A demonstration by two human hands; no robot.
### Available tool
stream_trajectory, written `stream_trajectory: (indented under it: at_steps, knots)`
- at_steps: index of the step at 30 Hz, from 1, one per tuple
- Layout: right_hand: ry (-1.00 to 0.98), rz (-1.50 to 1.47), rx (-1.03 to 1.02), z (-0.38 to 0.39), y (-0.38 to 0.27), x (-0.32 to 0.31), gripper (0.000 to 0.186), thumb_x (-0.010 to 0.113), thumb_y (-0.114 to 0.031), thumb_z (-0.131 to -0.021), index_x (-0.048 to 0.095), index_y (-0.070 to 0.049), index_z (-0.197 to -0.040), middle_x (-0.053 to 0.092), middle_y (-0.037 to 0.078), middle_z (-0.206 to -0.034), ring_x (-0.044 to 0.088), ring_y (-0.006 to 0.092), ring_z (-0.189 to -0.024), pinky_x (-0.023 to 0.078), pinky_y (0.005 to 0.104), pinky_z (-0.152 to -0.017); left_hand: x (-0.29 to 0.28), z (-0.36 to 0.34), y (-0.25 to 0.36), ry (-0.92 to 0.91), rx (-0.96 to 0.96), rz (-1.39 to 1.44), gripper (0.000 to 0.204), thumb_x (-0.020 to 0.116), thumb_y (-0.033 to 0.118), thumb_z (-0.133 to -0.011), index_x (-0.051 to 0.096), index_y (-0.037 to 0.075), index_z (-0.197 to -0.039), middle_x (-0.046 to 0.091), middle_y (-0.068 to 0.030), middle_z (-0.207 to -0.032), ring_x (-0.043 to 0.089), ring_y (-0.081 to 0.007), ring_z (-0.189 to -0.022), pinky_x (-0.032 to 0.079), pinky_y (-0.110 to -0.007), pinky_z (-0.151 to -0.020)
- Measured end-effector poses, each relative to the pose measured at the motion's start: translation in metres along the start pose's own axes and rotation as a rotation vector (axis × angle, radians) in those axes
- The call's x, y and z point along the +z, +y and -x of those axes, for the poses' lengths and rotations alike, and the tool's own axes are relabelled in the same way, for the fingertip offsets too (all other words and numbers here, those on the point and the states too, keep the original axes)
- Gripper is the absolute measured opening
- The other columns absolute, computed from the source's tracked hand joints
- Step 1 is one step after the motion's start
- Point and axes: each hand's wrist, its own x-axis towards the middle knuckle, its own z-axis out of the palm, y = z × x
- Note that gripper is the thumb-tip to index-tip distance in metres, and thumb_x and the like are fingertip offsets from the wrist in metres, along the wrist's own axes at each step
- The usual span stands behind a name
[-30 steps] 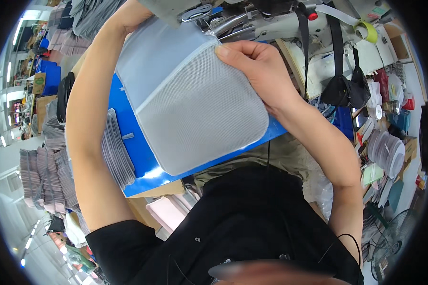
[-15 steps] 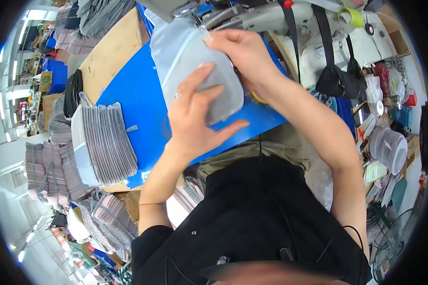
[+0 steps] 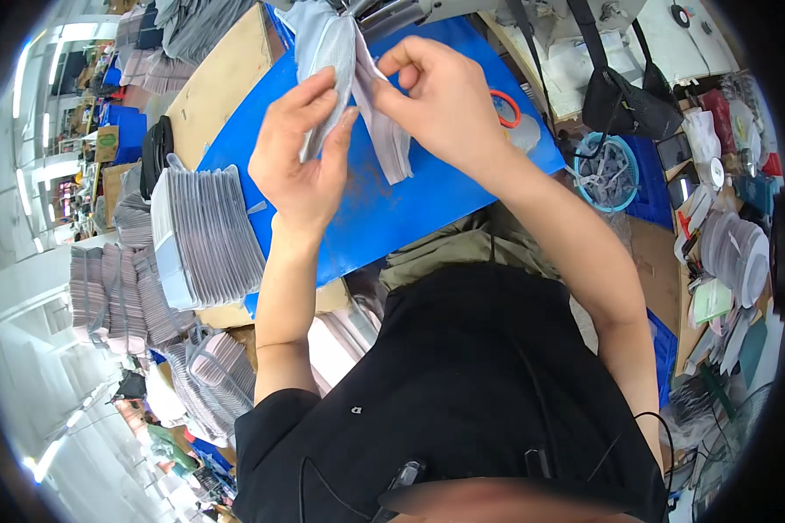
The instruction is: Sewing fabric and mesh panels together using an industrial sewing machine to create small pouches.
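Note:
Below the metal foot of a sewing machine (image 3: 392, 17), a light grey fabric panel (image 3: 330, 44) and a pinkish-grey fabric panel (image 3: 385, 144) hang apart like an opened fold over the blue tabletop (image 3: 358, 227). My left hand (image 3: 298, 161) grips the grey panel's lower part between thumb and fingers. On the other side, my right hand (image 3: 445, 100) has its fingers bent in a pinch at the pinkish panel's upper edge. Its fingertips partly hide that edge. Scissors with an orange handle (image 3: 508, 109) lie just right of my right hand.
A thick stack of grey fabric panels (image 3: 205, 240) stands at the table's left edge, with bundled stacks (image 3: 131, 296) beyond it. A blue basket of scraps (image 3: 606, 174) is to the right, below a hanging black bag (image 3: 628, 105).
The panel lay flat under both hands before; now its layers are parted and raised on edge. My left hand has moved left and closed on the grey one. The scissors have come into view.

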Motion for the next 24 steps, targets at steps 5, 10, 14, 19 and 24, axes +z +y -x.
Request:
stream_trajectory:
  at_steps: [5,10,14,19,24]
  knots:
    - [-0.083,-0.543,0.349,0.018,0.011,-0.002,0.018,0.073,-0.012,-0.094,0.074,0.002,-0.107,0.068,-0.002,-0.079,0.057,0.0013,-0.065,0.045,0.0188,-0.057,0.01,-0.003,0.007,-0.184,0.221,-0.139,0.016,0.077,-0.003,-0.075,0.07,0.003,-0.089,0.076,-0.0092,-0.11,0.073,-0.0254,-0.098,0.057,-0.034,-0.081]
    - [-0.045,-0.788,0.531,0.025,0.013,0.002,0.019,0.074,-0.011,-0.094,0.075,0.004,-0.106,0.07,-0.001,-0.079,0.056,0.0014,-0.065,0.042,0.0193,-0.054,0.017,-0.006,0.007,-0.219,0.249,-0.189,0.013,0.074,0.0,-0.074,0.07,0.006,-0.085,0.077,-0.0016,-0.103,0.072,-0.0193,-0.093,0.05,-0.033,-0.065]
    - [-0.036,-0.866,0.549,0.013,0.013,0.011,0.019,0.074,-0.011,-0.094,0.075,0.004,-0.105,0.069,-0.002,-0.08,0.055,0.0015,-0.064,0.041,0.0192,-0.053,0.012,-0.021,-0.002,-0.229,0.255,-0.214,0.013,0.074,0.001,-0.075,0.07,0.007,-0.086,0.077,-0.0002,-0.103,0.072,-0.0167,-0.091,0.046,-0.031,-0.062]
    - [-0.029,-0.887,0.556,-0.02,0.018,0.027,0.019,0.074,-0.011,-0.094,0.075,0.004,-0.104,0.071,0.0,-0.083,0.059,0.003,-0.07,0.045,0.0193,-0.059,0.013,-0.049,-0.026,-0.289,0.259,-0.244,0.016,0.075,0.003,-0.075,0.071,0.008,-0.089,0.077,0.0001,-0.099,0.071,-0.0173,-0.086,0.045,-0.031,-0.063]
    - [0.029,-0.82,0.556,-0.043,0.017,0.042,0.016,0.075,-0.01,-0.092,0.076,0.005,-0.1,0.073,0.003,-0.087,0.062,0.0044,-0.077,0.049,0.0205,-0.067,0.014,-0.056,-0.048,-0.33,0.15,-0.171,0.017,0.074,0.002,-0.079,0.073,0.007,-0.095,0.077,-0.0026,-0.097,0.072,-0.022,-0.088,0.05,-0.037,-0.068]
